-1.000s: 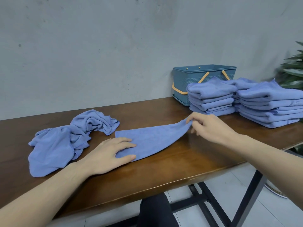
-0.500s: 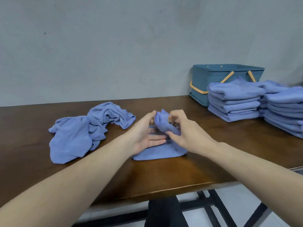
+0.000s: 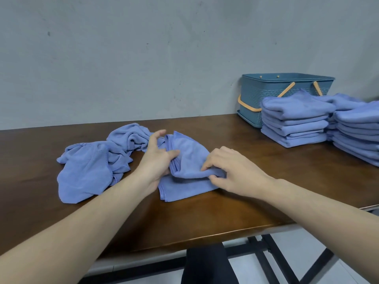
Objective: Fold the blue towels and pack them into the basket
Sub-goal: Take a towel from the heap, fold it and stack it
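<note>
fingers (image 3: pixel 207 167) pinch half-folded towel (image 3: pixel 184 185), long axis left-right.

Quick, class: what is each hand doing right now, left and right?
Left hand: thumb and fingers grip the towel's left edge.
Right hand: fingers pinch the towel's folded layer.

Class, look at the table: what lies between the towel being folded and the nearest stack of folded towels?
In the head view, only bare brown table lies between the towel being folded and the nearest stack of folded towels.
</note>
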Available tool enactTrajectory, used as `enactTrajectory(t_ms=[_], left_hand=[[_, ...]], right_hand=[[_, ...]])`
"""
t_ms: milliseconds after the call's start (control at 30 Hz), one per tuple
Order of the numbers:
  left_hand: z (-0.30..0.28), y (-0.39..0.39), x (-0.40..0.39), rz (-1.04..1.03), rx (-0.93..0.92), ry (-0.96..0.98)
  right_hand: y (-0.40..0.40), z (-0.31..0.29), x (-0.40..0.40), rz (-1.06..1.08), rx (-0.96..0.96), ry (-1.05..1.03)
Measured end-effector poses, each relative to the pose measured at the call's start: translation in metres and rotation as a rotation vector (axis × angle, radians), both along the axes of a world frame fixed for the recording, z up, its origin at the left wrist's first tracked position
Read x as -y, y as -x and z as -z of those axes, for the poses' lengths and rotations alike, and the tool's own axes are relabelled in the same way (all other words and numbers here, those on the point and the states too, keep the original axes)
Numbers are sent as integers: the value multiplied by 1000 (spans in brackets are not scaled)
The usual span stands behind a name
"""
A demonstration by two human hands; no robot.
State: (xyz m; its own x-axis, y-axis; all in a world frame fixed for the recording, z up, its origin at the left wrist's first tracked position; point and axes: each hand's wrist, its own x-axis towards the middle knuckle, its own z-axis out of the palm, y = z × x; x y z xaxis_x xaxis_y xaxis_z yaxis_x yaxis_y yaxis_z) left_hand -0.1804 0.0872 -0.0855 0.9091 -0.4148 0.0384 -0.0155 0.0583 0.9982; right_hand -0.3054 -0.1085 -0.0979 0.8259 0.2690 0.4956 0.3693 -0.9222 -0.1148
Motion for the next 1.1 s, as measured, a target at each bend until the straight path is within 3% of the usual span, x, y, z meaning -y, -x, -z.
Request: enactTrajectory(t_ms=[167, 300, 433, 633, 767, 900, 967, 1100], left_hand=[[13, -9, -18, 6, 337, -405], [17, -17, -31, -25, 600, -648], [23, -9, -45, 128, 765, -637], [25, -9, -52, 296, 1107, -701], [20, -14, -54, 310, 1216, -747], [13, -16, -51, 276, 1556, -805], [15, -17, -48, 273, 1482, -772], [22, -27, -41, 194, 1036, -686]], right_hand=[[2, 4, -5, -28, -142, -34], [3, 1, -8, -34, -141, -98], [-3, -7, -16, -38, -69, -75], [-21, -19, -36, -97, -132, 164], [-20, -16, -30, -142, -182, 145], [-16, -6, -25, -139, -151, 130], [-14, -2, -23, -117, -146, 95], [-12, -1, -23, -137, -146, 71]])
